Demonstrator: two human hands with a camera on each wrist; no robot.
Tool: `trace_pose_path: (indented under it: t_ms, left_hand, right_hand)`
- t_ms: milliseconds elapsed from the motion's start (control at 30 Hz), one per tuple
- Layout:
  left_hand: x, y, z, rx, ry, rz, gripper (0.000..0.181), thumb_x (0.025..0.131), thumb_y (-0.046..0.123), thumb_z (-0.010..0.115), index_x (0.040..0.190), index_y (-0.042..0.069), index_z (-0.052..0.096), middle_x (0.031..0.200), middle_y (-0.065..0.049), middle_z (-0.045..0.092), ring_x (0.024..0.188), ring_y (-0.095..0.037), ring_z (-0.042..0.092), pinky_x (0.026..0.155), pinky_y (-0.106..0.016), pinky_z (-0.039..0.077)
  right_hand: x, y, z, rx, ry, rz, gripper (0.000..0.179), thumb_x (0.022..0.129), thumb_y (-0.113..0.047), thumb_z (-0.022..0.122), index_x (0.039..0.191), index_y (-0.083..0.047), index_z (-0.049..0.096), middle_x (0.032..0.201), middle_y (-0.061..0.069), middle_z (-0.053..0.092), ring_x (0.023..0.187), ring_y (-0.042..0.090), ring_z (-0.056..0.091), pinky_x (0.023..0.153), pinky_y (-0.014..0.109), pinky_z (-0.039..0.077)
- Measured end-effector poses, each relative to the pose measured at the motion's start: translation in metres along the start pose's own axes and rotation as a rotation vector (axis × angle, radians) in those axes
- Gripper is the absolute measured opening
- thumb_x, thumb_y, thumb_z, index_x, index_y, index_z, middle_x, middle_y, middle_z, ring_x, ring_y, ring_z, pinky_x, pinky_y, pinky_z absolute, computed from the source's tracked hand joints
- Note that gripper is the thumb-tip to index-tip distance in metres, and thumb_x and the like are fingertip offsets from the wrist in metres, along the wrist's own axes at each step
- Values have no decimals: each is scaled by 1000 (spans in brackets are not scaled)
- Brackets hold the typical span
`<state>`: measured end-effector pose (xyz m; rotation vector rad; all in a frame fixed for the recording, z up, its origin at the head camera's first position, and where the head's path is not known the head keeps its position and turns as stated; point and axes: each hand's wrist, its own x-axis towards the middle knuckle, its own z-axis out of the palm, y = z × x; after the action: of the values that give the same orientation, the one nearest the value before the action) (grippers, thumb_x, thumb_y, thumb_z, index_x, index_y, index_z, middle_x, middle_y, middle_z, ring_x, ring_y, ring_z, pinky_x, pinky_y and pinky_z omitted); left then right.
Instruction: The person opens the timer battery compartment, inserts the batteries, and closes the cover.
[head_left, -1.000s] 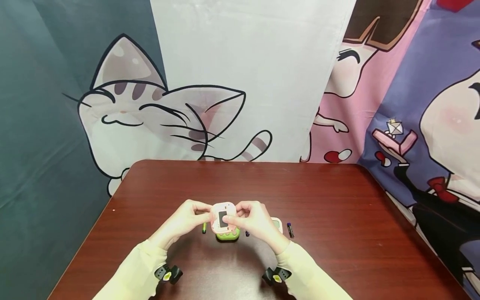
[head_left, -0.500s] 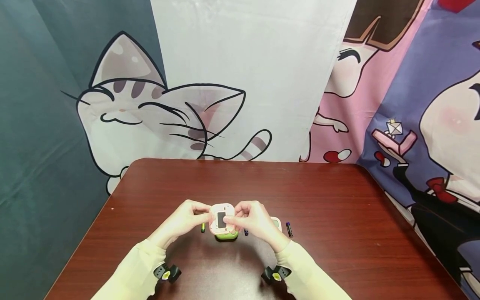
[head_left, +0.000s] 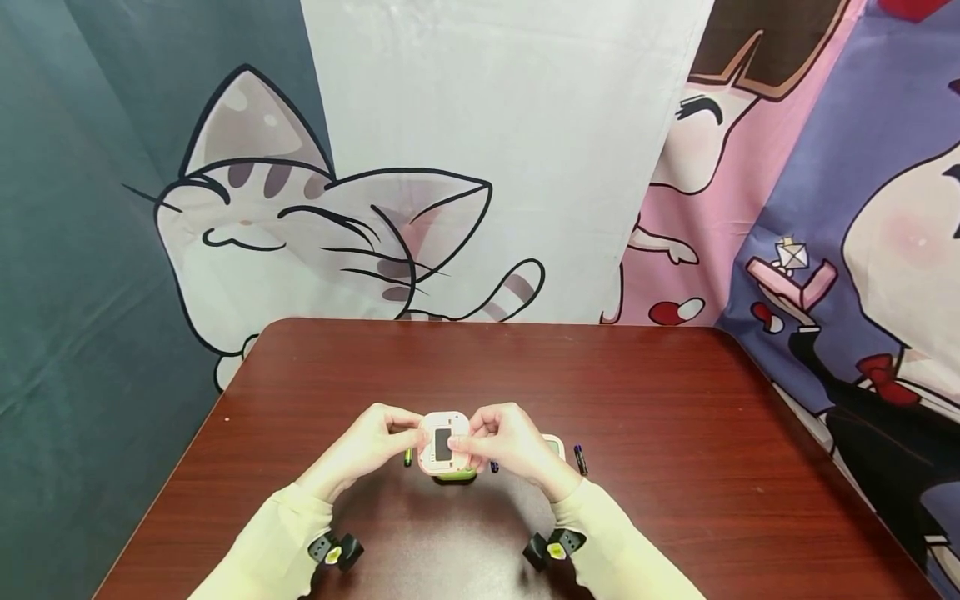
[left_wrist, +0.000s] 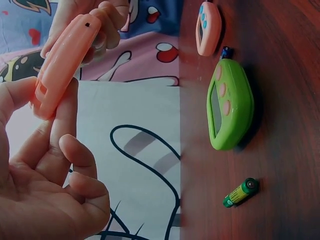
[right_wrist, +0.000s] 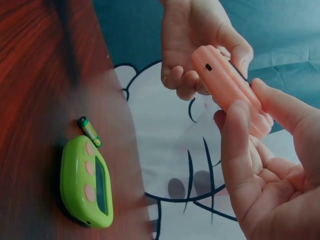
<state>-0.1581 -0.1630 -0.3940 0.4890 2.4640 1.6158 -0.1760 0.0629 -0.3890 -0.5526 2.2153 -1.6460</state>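
Between both hands, raised over the table, is a small pink rounded electronic gadget (head_left: 433, 462). Its face with a dark rectangle is towards the head camera; the wrist views show its edge (left_wrist: 65, 65). My left hand (head_left: 367, 442) pinches the left edge between thumb and fingers. On the other side my right hand (head_left: 513, 446) grips it, thumb on the dark rectangle and fingers behind. A green gadget (right_wrist: 85, 180) with a screen and pink buttons lies below, mostly covered in the head view.
Left of the green gadget lies a green battery (left_wrist: 241, 192). A dark blue battery (left_wrist: 226, 52) lies on its other side. Further right are a pink gadget (left_wrist: 208, 29) with blue buttons and a dark battery-like cylinder (head_left: 581, 459). A printed curtain hangs behind the wooden table (head_left: 480, 367).
The pink gadget has come down slightly and hides more of the green one. Both hands keep their hold, with the right thumb still on the dark rectangle.
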Motion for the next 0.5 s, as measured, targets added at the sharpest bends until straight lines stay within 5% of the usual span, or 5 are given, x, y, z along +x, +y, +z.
trace_pose_path:
  t_ms: [500]
  left_hand:
    - [0,-2,2,2,19,1,23,82,9,66,100,-5,71,87,-10,71,71,-8,59,62,-23,46]
  right_hand:
    - [-1,3,0,96,-35,4,19,80,-9,73,79,7,62,58,3,61,49,10,59,51,31,53]
